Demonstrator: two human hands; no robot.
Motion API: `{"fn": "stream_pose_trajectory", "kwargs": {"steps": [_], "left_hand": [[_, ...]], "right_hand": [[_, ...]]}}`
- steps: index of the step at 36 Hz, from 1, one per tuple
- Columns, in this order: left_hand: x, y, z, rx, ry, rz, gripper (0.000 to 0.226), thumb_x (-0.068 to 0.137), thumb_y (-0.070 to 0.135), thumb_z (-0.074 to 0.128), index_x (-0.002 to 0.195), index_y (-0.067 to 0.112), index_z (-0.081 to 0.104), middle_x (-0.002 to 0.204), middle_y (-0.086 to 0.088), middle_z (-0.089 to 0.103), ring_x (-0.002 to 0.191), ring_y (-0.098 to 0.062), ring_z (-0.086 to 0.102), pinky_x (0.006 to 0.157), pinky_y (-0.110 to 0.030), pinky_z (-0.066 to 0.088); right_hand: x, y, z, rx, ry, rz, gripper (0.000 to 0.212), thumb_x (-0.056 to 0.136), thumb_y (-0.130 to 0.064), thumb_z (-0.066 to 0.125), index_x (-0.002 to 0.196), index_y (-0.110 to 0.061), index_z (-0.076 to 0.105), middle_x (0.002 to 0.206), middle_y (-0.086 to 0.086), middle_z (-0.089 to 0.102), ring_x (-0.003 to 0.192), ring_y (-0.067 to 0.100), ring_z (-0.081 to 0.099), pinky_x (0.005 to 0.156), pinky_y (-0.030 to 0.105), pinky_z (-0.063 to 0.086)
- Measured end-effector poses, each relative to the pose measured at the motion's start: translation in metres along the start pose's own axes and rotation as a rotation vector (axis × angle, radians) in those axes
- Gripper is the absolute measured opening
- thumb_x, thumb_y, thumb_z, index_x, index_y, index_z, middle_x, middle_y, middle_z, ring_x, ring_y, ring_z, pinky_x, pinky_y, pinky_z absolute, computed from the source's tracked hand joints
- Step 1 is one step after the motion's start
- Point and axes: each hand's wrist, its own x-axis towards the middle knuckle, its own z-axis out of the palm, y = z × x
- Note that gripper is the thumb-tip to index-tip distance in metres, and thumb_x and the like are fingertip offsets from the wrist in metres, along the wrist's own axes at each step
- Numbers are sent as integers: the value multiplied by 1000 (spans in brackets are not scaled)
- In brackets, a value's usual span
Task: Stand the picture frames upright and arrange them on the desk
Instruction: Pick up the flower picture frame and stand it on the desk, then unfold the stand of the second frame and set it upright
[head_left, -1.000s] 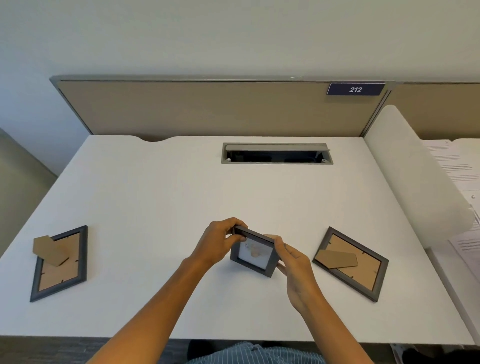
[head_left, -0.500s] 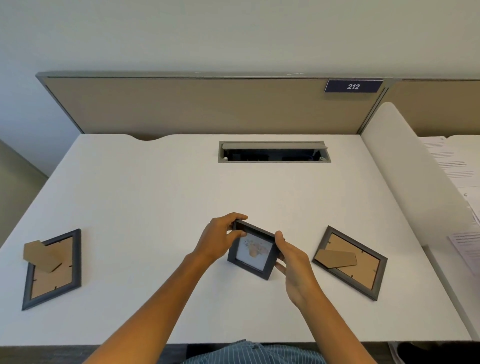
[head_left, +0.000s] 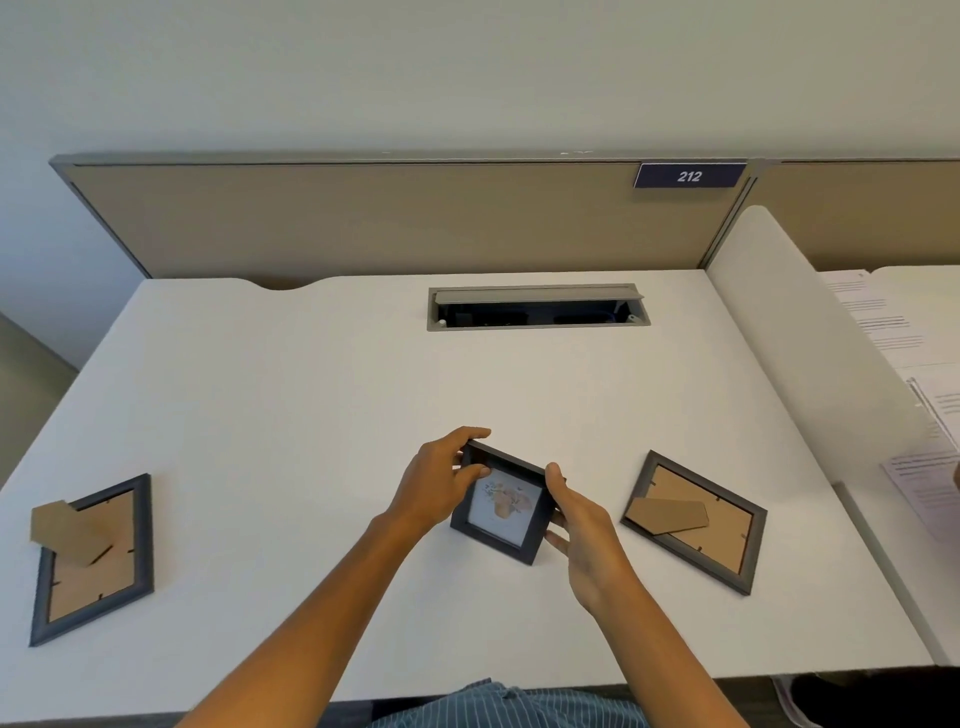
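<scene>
Since a second ago, small frame tipped back, picture more face-up. Head view: left hand fingers clamped on its upper-left corner, right hand fingers on its right edge, near surface front edge, centre. Left frame and right frame lie face-down toward front corners, props showing.

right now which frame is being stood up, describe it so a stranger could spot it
On the white desk, near the front edge at the middle, both hands hold a small dark frame. Unlike the two frames lying face down at either side, its picture faces the camera.
</scene>
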Motion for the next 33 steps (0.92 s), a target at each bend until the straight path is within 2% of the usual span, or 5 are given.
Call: {"fn": "stream_pose_trajectory", "kwargs": {"steps": [7,13,17,26,33], "left_hand": [[-7,5,0,17,4,11,72,93,23,78,154,34,42,139,8,62,131,-16,58,110,-40,53],[-17,14,6,26,16,122,93,93,10,74,162,38,18,165,12,29,153,-6,27,114,-4,27],[-25,37,14,25,174,233,87,93,1,67,163,30,24,170,11,22,161,-12,11,129,-48,26],[-43,86,62,32,225,780,61,95,-8,58,151,16,49,157,0,47,154,-33,35,128,-58,21],[-64,104,134,-30,-161,594,40,103,11,55,141,25,56,139,10,59,132,-6,53,111,-27,47]], "right_hand": [[-1,0,-4,-40,8,-46,64,82,-70,74,127,-24,76,125,-7,80,130,16,63,119,51,45],[-2,3,-20,-222,66,-151,67,88,-57,83,145,-29,63,146,-8,66,133,16,60,108,42,50],[-4,5,-41,-355,91,-239,69,85,-55,88,146,-37,61,147,-17,60,129,3,58,97,34,52],[-2,-8,-105,-545,138,-360,69,83,-66,81,145,-46,59,136,-29,58,123,-9,55,92,21,51],[18,-18,-166,-724,247,-379,52,104,-48,67,149,-24,60,147,-5,63,129,16,63,108,43,55]]}}
